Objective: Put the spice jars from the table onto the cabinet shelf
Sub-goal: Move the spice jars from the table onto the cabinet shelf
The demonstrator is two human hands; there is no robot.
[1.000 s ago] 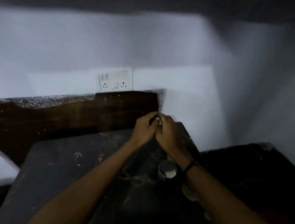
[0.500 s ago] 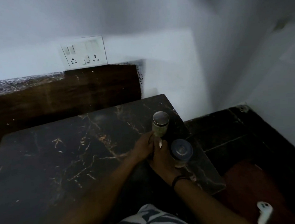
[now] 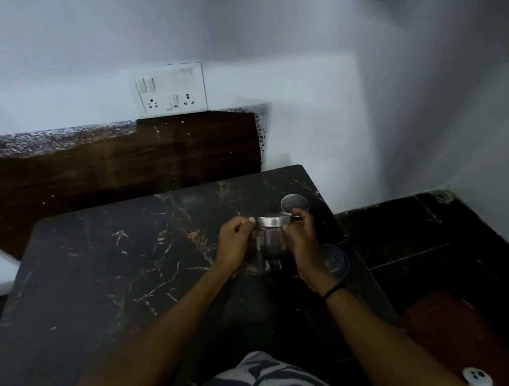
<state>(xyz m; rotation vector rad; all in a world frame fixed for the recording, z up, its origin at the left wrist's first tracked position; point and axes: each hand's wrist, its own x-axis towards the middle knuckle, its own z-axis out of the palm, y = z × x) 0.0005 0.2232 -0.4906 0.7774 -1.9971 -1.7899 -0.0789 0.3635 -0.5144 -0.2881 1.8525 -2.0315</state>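
Head view: we see the clear glass spice jar with a silver lid (image 3: 271, 240) near the dark marble table (image 3: 106, 265)'s right edge, left hand (image 3: 236, 243) and right hand (image 3: 304, 243) curled around it; two more lidded jars (image 3: 294, 204) stand nearby.

On the table (image 3: 108, 283), toward its 2 o'clock corner, 1 jar (image 3: 270, 240) stands between the left hand (image 3: 236, 243) at 9 o'clock and the right hand (image 3: 304, 243) at 3. A second jar (image 3: 294, 203) stands behind at 1 o'clock, a third (image 3: 336, 261) at 4. The socket plate (image 3: 170, 89) is on the wall beyond, at 11.
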